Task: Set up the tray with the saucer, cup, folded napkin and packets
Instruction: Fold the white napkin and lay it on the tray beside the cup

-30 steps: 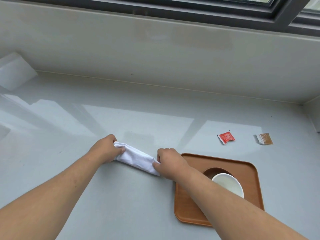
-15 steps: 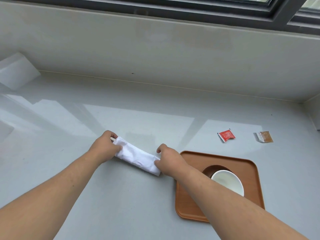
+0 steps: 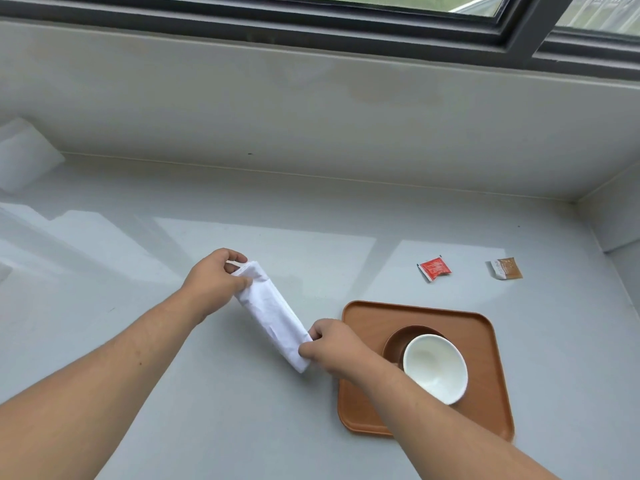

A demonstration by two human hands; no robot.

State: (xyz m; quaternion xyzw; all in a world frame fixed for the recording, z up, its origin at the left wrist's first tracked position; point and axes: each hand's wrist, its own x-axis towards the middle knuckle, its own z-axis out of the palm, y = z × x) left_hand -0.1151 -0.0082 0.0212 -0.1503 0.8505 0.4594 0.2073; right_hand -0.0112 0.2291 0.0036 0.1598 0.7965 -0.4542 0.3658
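The left hand [image 3: 211, 284] pinches the far end of a white napkin [image 3: 272, 315] folded into a long narrow strip; the right hand [image 3: 332, 348] pinches its near end, so the strip runs diagonally between them above the pale grey countertop [image 3: 173, 427]. Just right of the right hand lies a rounded rectangular brown tray [image 3: 485, 341] bearing a dark brown round saucer [image 3: 398, 341], on which sits a white round cup [image 3: 434, 367]. Beyond the tray, well apart from it, a red packet [image 3: 434, 269] and a brown packet [image 3: 506, 268] rest on the countertop near a dark-framed window [image 3: 311, 29].
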